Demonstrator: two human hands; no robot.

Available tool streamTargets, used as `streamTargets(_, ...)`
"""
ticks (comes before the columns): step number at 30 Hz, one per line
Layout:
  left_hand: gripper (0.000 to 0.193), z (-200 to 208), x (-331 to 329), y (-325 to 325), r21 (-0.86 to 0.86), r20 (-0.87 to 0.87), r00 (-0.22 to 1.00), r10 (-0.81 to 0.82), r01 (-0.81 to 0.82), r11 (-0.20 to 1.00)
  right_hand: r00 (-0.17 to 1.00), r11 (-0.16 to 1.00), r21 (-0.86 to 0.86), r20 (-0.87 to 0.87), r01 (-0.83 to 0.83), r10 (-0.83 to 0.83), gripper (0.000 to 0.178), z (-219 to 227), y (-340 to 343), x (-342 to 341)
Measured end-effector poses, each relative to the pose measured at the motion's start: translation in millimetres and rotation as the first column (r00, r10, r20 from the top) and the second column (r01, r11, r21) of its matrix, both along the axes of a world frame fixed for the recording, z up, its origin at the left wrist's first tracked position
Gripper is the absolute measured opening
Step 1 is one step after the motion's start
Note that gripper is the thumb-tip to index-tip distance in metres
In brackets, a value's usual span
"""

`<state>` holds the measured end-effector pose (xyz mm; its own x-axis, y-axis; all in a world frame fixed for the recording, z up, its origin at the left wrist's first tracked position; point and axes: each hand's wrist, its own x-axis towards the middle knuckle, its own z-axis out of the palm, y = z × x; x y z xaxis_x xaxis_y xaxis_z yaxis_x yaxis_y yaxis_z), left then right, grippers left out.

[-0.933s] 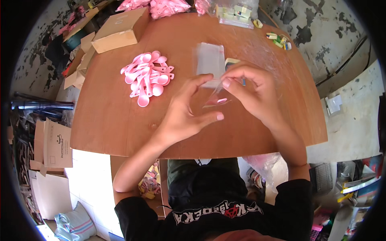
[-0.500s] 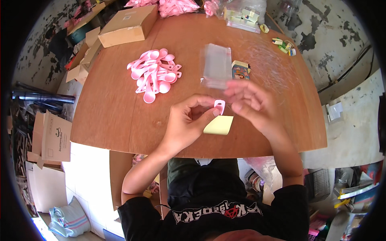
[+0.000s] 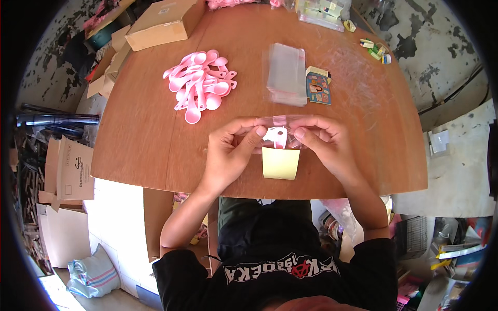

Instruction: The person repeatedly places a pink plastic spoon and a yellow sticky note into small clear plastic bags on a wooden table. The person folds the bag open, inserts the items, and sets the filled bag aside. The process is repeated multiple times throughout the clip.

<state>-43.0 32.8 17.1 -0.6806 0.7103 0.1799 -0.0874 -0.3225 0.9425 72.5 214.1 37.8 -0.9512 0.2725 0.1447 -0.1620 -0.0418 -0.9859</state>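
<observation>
Near the front of the table, my left hand (image 3: pixel 231 150) and my right hand (image 3: pixel 327 142) pinch the two sides of a clear plastic bag (image 3: pixel 280 119). Between my thumbs shows the holed handle end of a pink spoon (image 3: pixel 280 137), with plastic glare over it. Below it hangs a pale yellow card (image 3: pixel 280 164), which hides the rest of the spoon. A pile of pink spoons (image 3: pixel 193 117) lies to the left. Beyond my right hand are a stack of clear bags (image 3: pixel 287 72) and a stack of printed cards (image 3: pixel 318 89).
A cardboard box (image 3: pixel 165 28) stands at the table's far left. Far right lie a clear bag with small packets (image 3: pixel 324 13) and several small coloured pieces (image 3: pixel 374 51). Thin clear plastic scraps (image 3: pixel 358 78) lie right of the cards. The wooden table's (image 3: pixel 140 150) front edge is near my waist.
My right hand has come back from beside the bag stack and now grips the bag's right side. The bag's top is spread between both hands, and the yellow card hangs straighter.
</observation>
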Motion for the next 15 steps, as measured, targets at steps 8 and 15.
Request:
streamTargets(8,0.020,-4,-6,-9,-0.033,-0.299,0.954,0.018,-0.030,0.999,0.992,0.991,0.099,-0.085,-0.089,0.097,0.018,-8,10,1)
streamTargets(15,0.019,-4,-11,-13,-0.063,-0.286,0.957,-0.040,0.023,0.998,0.978,0.972,0.215,-0.165,-0.092,0.129,0.022,-5,8,1)
